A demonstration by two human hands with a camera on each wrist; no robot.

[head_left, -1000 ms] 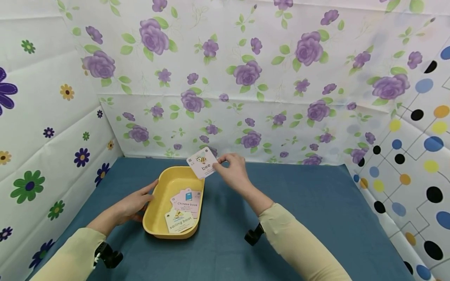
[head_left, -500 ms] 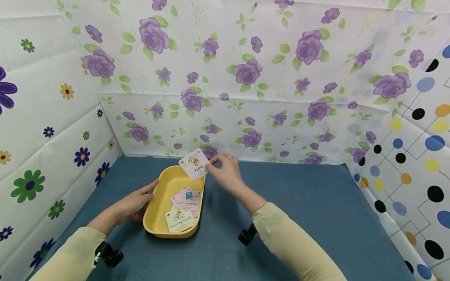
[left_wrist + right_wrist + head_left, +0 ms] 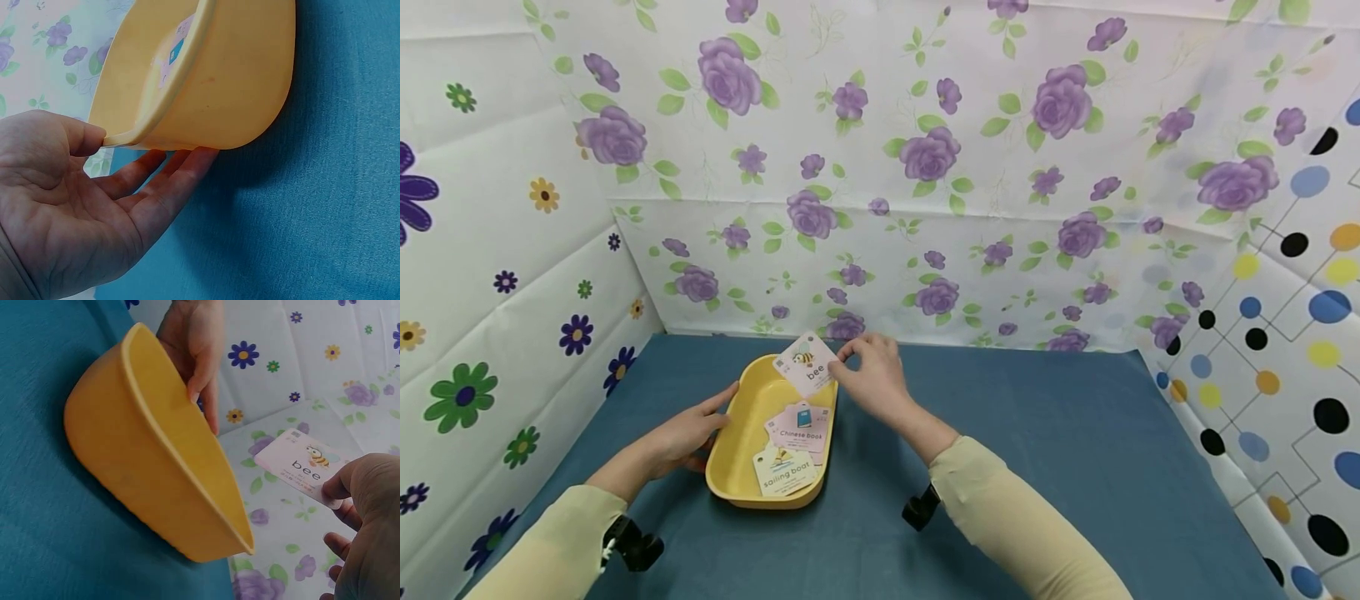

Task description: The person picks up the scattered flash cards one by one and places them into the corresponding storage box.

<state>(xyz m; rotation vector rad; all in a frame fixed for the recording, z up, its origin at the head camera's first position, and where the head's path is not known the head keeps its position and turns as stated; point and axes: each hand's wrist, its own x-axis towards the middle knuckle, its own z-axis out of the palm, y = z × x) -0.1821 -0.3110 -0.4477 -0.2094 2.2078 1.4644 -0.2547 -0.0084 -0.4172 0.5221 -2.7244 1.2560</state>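
My right hand (image 3: 875, 379) pinches a flash card (image 3: 807, 365) by its right edge, between thumb and finger. The card shows a bee and the word "bee". It hangs over the far end of a yellow plastic bin (image 3: 721, 467). In the left wrist view, my left hand (image 3: 81, 200) holds the bin's side, its thumb on the rim and its fingers against the outside low down. Inside the bin, a pink "Chinese book" card (image 3: 799, 427) overlaps other cards. A "sailing boat" card (image 3: 784, 472) lies at the near end.
The bin stands on a blue cloth-covered table (image 3: 1037, 467), left of the middle. A white curtain with purple roses (image 3: 880, 167) hangs behind the table. Patterned sheets flank both sides. A small black camera (image 3: 919, 508) is strapped to the right wrist.
My right hand has moved left and slightly lower, bringing the bee card from the bin's far right corner over its far end. My left hand and the bin have stayed put.
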